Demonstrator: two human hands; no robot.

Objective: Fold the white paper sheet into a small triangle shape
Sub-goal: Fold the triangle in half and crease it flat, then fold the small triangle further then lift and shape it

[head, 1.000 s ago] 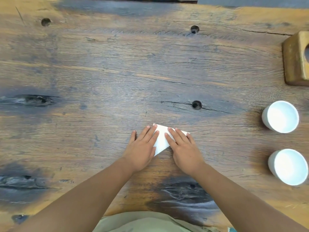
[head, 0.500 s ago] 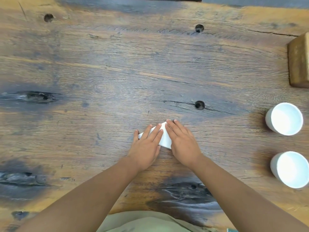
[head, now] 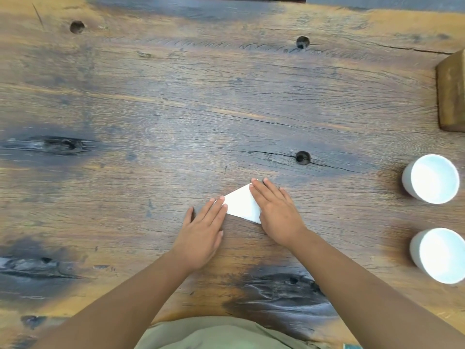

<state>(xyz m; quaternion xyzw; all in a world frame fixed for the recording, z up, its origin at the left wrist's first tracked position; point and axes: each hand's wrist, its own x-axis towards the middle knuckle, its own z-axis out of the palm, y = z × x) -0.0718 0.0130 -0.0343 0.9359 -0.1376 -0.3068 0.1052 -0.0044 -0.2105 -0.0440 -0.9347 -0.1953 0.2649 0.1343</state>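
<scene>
- Head view: a weathered wooden table (head: 176, 109) with dark knots and holes fills the frame
- wooden block (head: 451, 94) at the right edge, partly cut off
- two white cups (head: 431, 178) stand at the right, one nearer than the other, apart from the paper
- left hand (head: 203, 230) lies flat, fingers extended; fingertips rest on the paper's left corner
- right hand (head: 276, 210) presses flat, palm down, over the paper's right side; neither hand grips
- white paper sheet (head: 242, 204), folded small and roughly triangular, lies flat on the table between the hands

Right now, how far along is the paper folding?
Mostly done: the white paper already lies as a small triangle on the wooden table. In hand: the right hand lies flat on it, the left hand's fingertips touch its corner. Left, probably only firming the crease.
</scene>
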